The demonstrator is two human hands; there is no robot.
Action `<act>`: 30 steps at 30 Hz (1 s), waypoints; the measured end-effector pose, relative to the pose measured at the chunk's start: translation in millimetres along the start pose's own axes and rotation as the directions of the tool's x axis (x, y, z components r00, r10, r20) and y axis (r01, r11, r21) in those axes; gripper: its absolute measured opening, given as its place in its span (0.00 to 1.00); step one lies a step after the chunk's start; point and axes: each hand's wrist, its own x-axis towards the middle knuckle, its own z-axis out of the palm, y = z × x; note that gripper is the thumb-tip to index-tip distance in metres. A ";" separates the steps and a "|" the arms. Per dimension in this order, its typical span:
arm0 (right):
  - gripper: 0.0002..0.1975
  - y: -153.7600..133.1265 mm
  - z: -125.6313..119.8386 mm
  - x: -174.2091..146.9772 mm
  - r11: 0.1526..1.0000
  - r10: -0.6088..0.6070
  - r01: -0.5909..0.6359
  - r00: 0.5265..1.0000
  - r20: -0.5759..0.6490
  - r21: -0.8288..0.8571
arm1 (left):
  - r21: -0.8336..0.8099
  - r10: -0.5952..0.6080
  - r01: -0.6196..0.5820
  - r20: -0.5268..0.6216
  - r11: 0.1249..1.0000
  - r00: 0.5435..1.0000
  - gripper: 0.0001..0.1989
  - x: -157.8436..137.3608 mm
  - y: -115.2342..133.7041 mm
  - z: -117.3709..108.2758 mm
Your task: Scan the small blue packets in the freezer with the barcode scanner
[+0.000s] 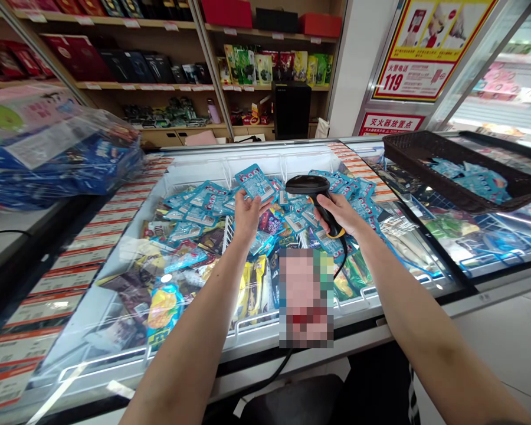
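Observation:
My left hand (246, 213) grips the lower edge of a blue packet (255, 183), whose printed back with a barcode faces me. In my right hand (340, 213) is a black and yellow barcode scanner (310, 186), its head turned left toward that packet; its cable (344, 260) hangs down below the grip. Many similar blue packets (203, 198) lie spread over the freezer's glass top, on both sides of my hands. Wrapped ice creams (252, 283) show through the glass beneath them.
A brown basket (469, 200) with more blue packets stands at the right. On the left lies a plastic-wrapped stack of boxes (57, 147). Price label strips (71, 277) run along the freezer. Behind it rise stocked shelves (159, 85) and a black box (291, 109).

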 end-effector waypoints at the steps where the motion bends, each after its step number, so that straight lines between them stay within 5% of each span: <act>1: 0.26 0.1 -0.5 0.5 1.000 0.004 -0.004 1.000 -0.025 0.006 | 0.088 0.022 -0.021 -0.019 0.996 1.000 0.14 -1.2 1.6 0.3; 5: 0.27 1.9 -5.0 3.5 0.999 0.015 -0.010 0.992 -0.129 0.035 | 0.573 0.203 -0.100 -0.119 0.813 0.972 0.17 -4.0 11.3 -3.3; 8: 0.27 4.3 -8.9 5.5 0.997 0.008 0.004 0.984 -0.175 0.072 | 0.757 0.310 -0.109 -0.128 0.645 0.942 0.20 -1.8 17.6 -11.8; 17: 0.27 5.9 -11.8 6.9 0.996 0.030 -0.014 0.980 -0.196 0.083 | 0.937 0.355 -0.018 -0.114 0.349 0.928 0.23 -10.3 30.8 -25.4; 21: 0.28 6.1 -11.8 7.1 0.996 0.036 -0.020 0.979 -0.199 0.082 | 0.951 0.308 -0.239 0.171 0.198 0.936 0.21 -15.4 30.0 -18.9; 24: 0.28 6.3 -12.3 7.0 0.996 0.031 -0.013 0.980 -0.197 0.091 | 0.913 0.220 -0.368 0.327 0.177 0.919 0.17 -12.7 20.5 -18.5; 30: 0.27 6.3 -12.8 6.7 0.993 0.016 0.005 0.983 -0.180 0.115 | 0.950 0.227 -0.282 0.248 0.134 0.942 0.18 -7.1 9.0 -25.3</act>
